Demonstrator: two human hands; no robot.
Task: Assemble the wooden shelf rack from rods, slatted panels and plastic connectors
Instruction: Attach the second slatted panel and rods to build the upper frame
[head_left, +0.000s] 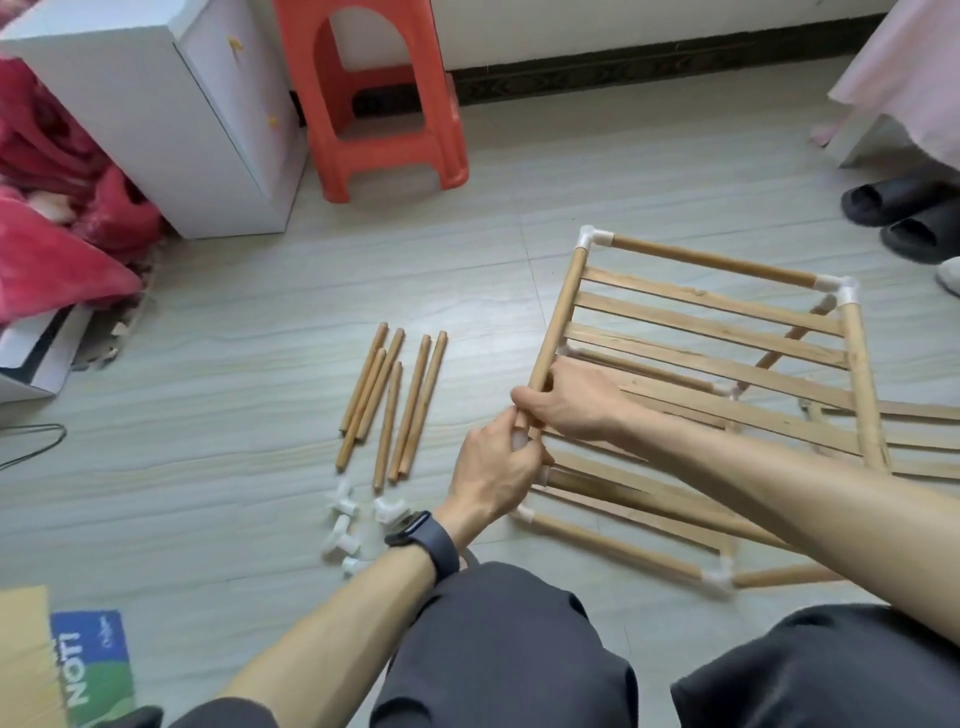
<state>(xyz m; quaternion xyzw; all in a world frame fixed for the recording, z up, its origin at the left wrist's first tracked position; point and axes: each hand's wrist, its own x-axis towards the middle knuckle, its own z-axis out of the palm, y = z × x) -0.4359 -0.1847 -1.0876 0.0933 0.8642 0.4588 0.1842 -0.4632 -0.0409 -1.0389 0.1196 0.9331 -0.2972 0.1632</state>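
Head view: nearest, the left hand (493, 470) curls its grip round a white connector (520, 440) at the lower end of a rod (560, 306). The right hand (569, 402) closes its grip on that rod just above. The rod edges a slatted panel (711, 332) of the part-built rack on the floor (208, 364). Left of the hands lie spare connectors (343, 506) — beyond them loose rods (410, 408), then a red stool (384, 104).
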